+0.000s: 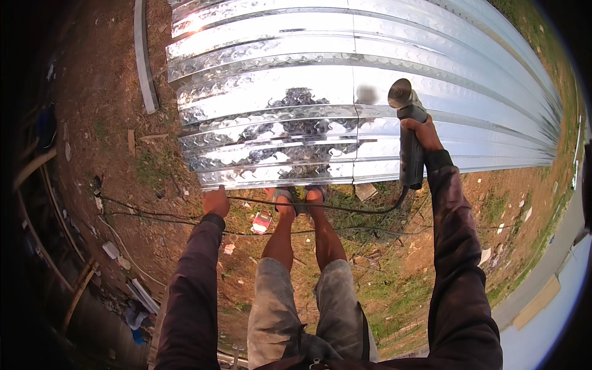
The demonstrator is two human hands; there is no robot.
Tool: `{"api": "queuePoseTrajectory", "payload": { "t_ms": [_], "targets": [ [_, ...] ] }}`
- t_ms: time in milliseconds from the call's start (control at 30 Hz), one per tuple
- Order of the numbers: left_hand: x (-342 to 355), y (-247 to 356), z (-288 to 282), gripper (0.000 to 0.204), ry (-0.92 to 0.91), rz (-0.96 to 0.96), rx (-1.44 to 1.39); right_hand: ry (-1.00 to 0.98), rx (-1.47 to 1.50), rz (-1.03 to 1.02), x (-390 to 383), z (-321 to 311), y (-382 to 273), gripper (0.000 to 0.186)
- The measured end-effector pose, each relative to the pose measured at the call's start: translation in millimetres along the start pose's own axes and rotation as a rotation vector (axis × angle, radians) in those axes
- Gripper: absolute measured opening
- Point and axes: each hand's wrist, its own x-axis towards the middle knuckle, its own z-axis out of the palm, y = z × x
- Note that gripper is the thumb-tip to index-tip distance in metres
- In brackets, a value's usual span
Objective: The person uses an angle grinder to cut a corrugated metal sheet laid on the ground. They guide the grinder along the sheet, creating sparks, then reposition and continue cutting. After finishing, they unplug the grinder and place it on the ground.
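A large stack or sheet of shiny corrugated metal roofing [259,80] spreads out in front of me, with a thin dark line [354,80] running across its ribs. My right hand [424,132] is wrapped round the body of a dark angle grinder [410,151], held over the metal right of that line. The grinder's round disc [399,93] points away from me; whether it spins I cannot tell. At the sheet's near left corner, my left hand [215,201] grips the edge, its fingers partly hidden.
From the grinder's rear a black cord [345,210] loops left past my legs [283,237]. A red and white packet [261,222] lies on the grassy dirt. A long grey strip [145,61] rests at the far left. Wood pieces and scrap [111,250] litter the left side.
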Motion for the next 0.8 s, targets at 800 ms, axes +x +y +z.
{"api": "queuePoseTrajectory", "payload": {
  "t_ms": [800],
  "targets": [
    [68,57,68,0.044,-0.804,0.090,-1.667,0.019,0.047,-0.009,-21,11,35,0.074]
  ]
}}
